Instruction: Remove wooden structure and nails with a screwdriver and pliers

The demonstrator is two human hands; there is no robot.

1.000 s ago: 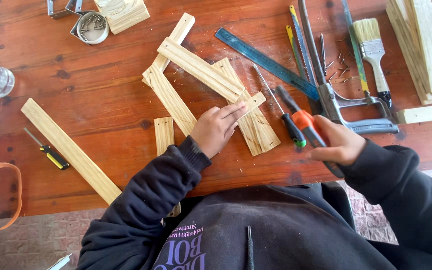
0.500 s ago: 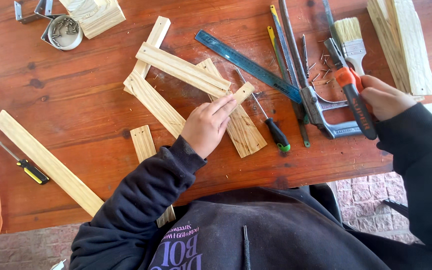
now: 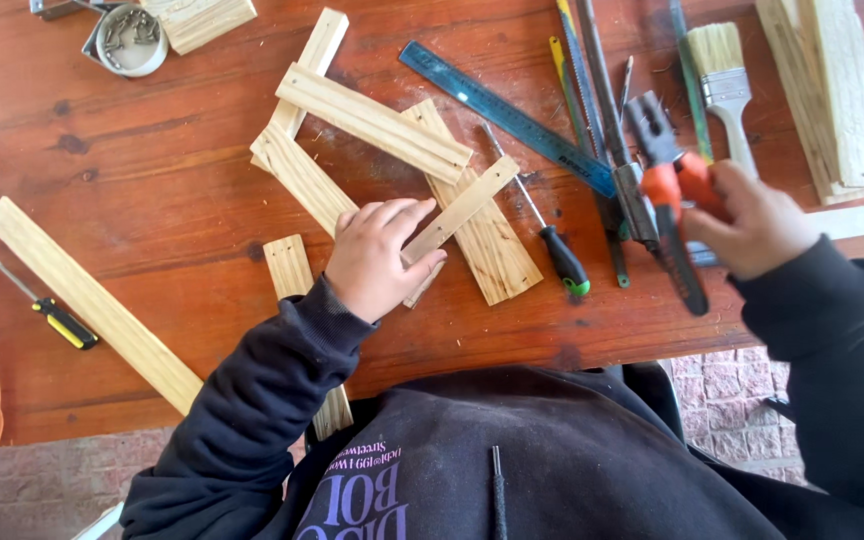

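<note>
My left hand [image 3: 382, 255] lies flat on a thin wooden strip [image 3: 464, 203], pressing it against a wider slat [image 3: 492, 245]. Both belong to a rough frame of pale wooden slats [image 3: 372, 122] on the red-brown table [image 3: 152, 190]. Over the table's right side my right hand [image 3: 757, 222] is raised, closed on an orange-and-black hand tool [image 3: 674, 195] whose dark head points away from me. The tool is blurred by motion. A black-handled screwdriver [image 3: 564, 262] lies between the two hands.
A blue ruler [image 3: 507, 115], long metal tools [image 3: 592, 90] and a paintbrush [image 3: 724, 72] lie at the back right, beside stacked slats [image 3: 832, 90]. A tin of screws [image 3: 132, 40] sits back left. A long slat [image 3: 92, 300] and yellow screwdriver [image 3: 57, 320] lie left.
My right hand has carried the orange-and-black tool from the table's front edge up and to the right, then back toward the frame. The left hand stays on the strip.
</note>
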